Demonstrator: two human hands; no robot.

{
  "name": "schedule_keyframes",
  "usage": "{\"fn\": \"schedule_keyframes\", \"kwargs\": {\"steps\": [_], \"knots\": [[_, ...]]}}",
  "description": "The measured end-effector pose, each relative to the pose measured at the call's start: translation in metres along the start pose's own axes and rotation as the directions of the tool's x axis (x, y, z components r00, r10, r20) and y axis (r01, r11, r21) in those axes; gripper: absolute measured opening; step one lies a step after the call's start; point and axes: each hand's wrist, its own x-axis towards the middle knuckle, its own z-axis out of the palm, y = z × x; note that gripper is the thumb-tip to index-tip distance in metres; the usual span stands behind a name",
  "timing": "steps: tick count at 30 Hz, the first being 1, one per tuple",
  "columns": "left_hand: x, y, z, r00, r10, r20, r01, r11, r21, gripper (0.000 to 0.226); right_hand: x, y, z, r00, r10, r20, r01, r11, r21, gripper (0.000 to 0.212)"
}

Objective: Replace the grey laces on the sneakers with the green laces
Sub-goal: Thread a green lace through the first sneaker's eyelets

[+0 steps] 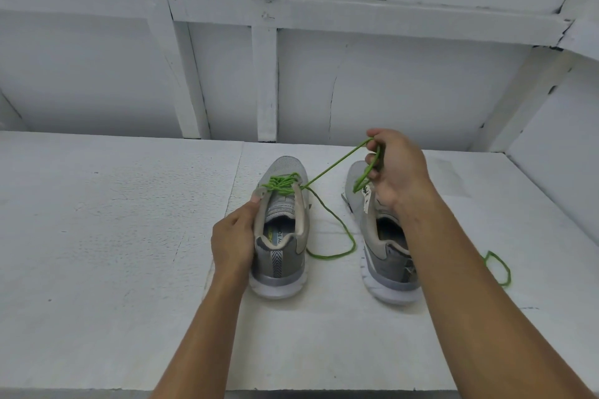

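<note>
A: Left side first. What's the left hand [231, 241] doing?

B: Fingers curled round the outer collar of the grey mesh sneaker with a white sole [278, 264], thumb tip pressed up by the top eyelets. It's gripping, bracing the shoe on the white painted board table [97, 236].

A: And the lace?

B: The thin bright-green cord lace [337, 162] is criss-crossed through the eyelets just ahead of that thumb. One strand runs taut up to the right fingers. The other tail lies slack on the table, between the two hands.

A: Right hand [397, 168]?

B: Closed on the lace, pinched between thumb and fingertips, with a loop hanging below the fingers. It's raised above the toe of the second grey sneaker [382, 257], which shows no lace. A second green lace [500, 269] lies beyond that forearm.

A: Step?

B: Looks like snugging the lacing. I'd pull along the strand's line, not upward, with the thumb holding the eyelet edge down so the shoe doesn't tip. After that, even out both tails. Grey laces not in view.
</note>
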Motion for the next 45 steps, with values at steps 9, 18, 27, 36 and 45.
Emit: {"fn": "schedule_keyframes", "kwargs": {"steps": [9, 18, 27, 36, 45], "knots": [[0.034, 0.063, 0.015, 0.917, 0.228, 0.326, -0.35, 0.854, 0.386, 0.029, -0.023, 0.001, 0.0, 0.967, -0.212, 0.143, 0.254, 0.723, -0.643, 0.023], [0.057, 0.097, 0.072, 0.72, -0.189, 0.668, -0.667, 0.077, 0.741, 0.037, -0.035, 0.031, 0.002, 0.959, -0.154, 0.237, 0.282, 0.57, -0.772, 0.019], [0.049, 0.129, 0.054, 0.717, -0.036, 0.697, -0.443, 0.748, 0.494, 0.016, -0.023, 0.015, -0.001, 0.924, -0.229, 0.307, 0.38, 0.446, -0.81, 0.024], [0.005, 0.156, 0.033, 0.591, 0.181, 0.786, -0.548, 0.805, 0.226, 0.013, 0.024, 0.016, 0.015, 0.956, 0.044, 0.29, 0.244, 0.429, -0.87, 0.026], [-0.03, 0.085, -0.005, 0.636, 0.227, 0.738, -0.658, 0.659, 0.365, 0.006, 0.07, -0.011, 0.007, 0.978, 0.145, 0.147, -0.05, 0.858, -0.512, 0.012]]}}
